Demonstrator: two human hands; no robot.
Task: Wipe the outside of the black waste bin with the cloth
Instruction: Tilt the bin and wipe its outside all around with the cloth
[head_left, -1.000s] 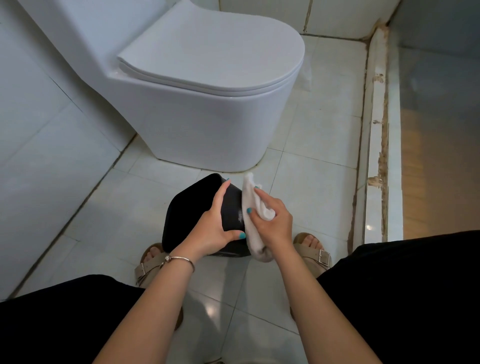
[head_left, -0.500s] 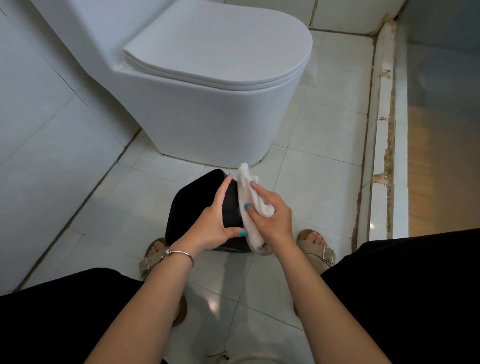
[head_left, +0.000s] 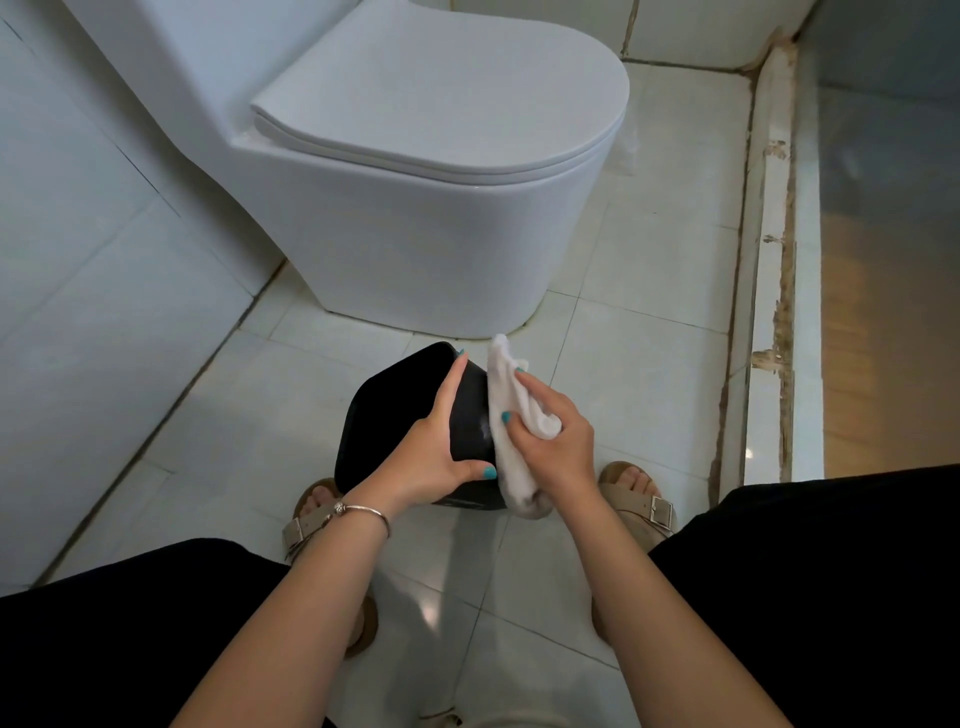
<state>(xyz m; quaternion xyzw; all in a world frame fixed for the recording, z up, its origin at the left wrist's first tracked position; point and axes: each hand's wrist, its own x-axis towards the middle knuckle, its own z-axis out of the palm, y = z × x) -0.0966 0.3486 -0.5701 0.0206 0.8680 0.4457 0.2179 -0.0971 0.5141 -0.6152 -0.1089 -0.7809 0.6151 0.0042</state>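
Black waste bin (head_left: 374, 415) tilted on floor tiles, left hand (head_left: 423, 457) gripping its side, right hand (head_left: 558, 449) clutching white cloth (head_left: 511, 415) against it

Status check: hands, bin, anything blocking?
Left hand grips bin. Right hand presses cloth on bin's side. Nothing blocking.

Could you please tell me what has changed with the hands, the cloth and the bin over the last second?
Hardly anything: the right hand keeps the white cloth against the black bin, while the left hand still steadies it. No grip changed.
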